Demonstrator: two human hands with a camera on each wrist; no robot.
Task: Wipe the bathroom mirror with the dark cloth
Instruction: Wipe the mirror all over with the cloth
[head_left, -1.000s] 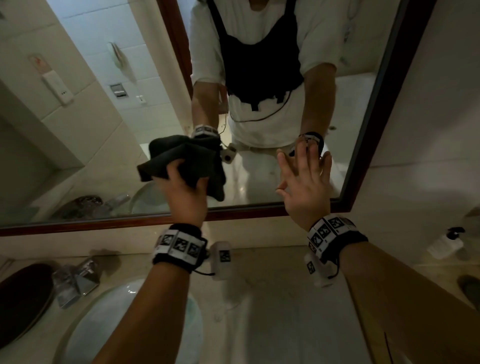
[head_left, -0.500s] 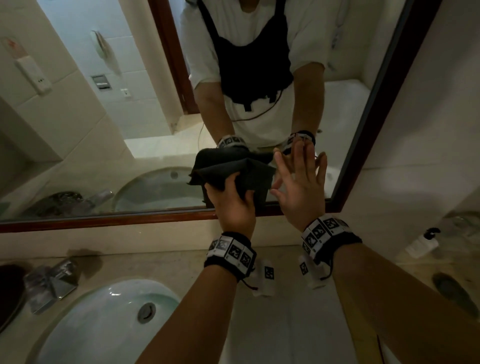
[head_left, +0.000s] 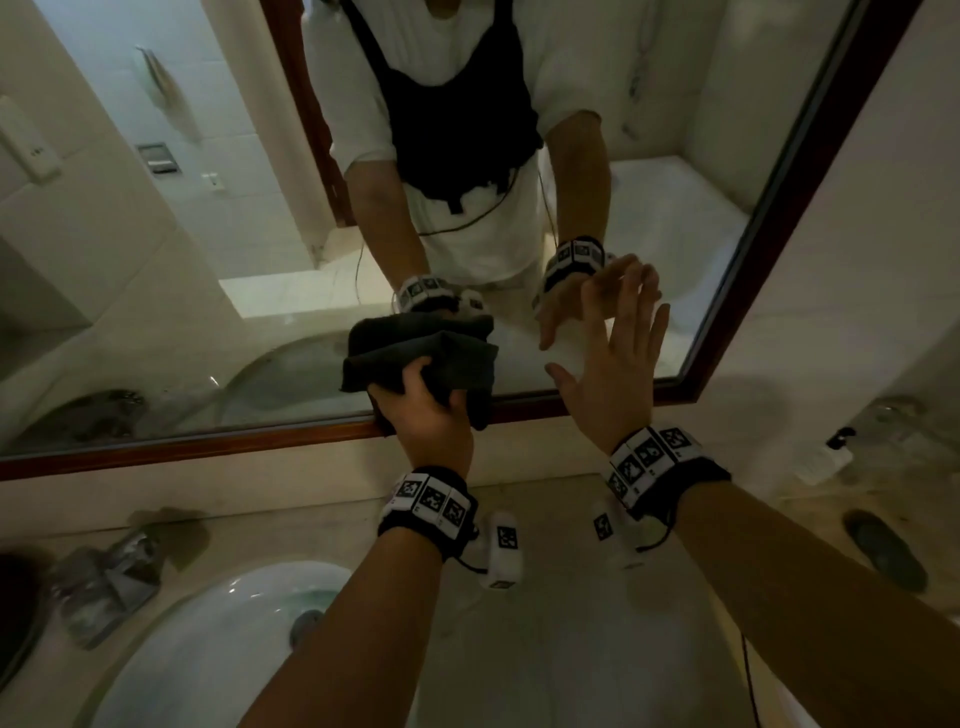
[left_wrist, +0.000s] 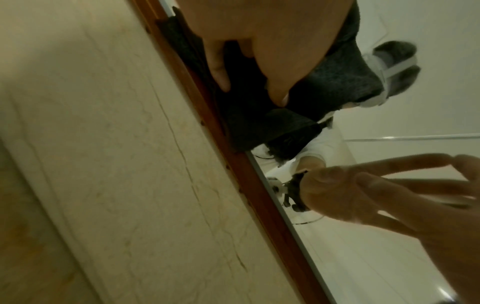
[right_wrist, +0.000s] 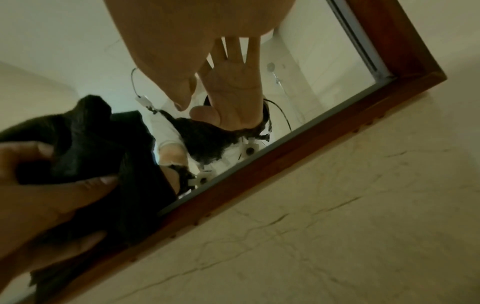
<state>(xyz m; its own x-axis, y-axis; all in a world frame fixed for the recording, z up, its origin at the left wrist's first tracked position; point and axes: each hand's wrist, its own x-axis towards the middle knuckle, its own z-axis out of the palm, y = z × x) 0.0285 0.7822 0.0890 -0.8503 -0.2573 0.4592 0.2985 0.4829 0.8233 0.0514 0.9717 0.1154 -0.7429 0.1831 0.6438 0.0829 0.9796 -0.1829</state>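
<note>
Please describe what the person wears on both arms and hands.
Both forearms are bare, no sleeves there. The left hand and right hand wear no gloves. Each wrist carries a black band with white square-patterned marker tiles, a small white tagged unit beneath, and a thin black cable.

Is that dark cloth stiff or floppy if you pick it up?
Probably floppy: the dark cloth bunches in folds where the left hand grips it, and a corner droops over the mirror frame. It looks soft and fuzzy, so likely light and not slippery.
</note>
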